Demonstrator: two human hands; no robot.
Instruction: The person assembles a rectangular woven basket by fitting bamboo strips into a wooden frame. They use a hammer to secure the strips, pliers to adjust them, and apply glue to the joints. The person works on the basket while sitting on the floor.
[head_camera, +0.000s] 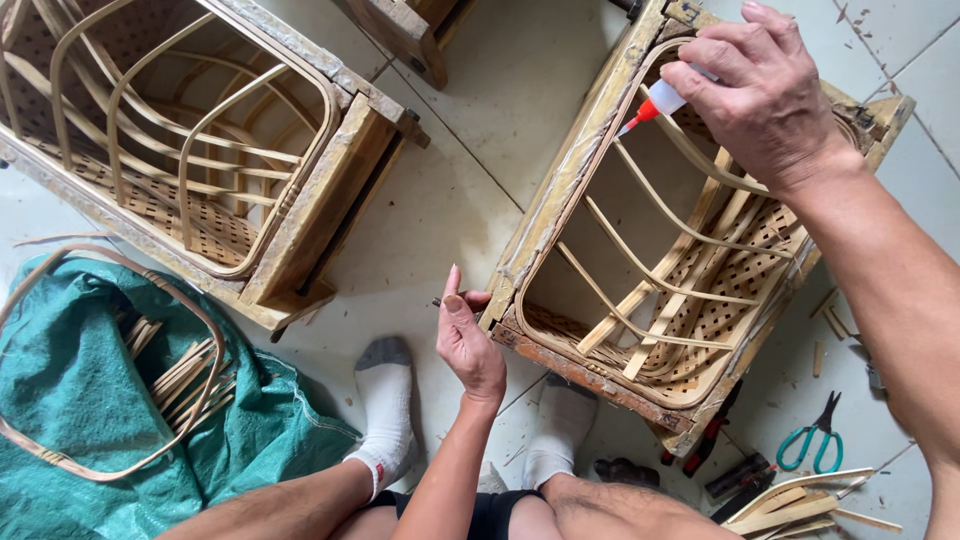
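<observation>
Right hand clamped on small glue bottle, red nozzle aimed down-left at upper rim of wooden mould frame. Left hand pinching small dark piece at frame's lower-left corner. Frame's long axis diagonal between hands; right hand nearer glue point.

The person's right hand was raised at the upper right, back of the hand facing up, fingers curled downward in a closed grip. Its bare forearm ran down along the right edge of the view. The left hand sat lower, near the middle, held upright with thumb and fingertips pinched together. Its forearm rose from the bottom edge, between the bent knees.
</observation>
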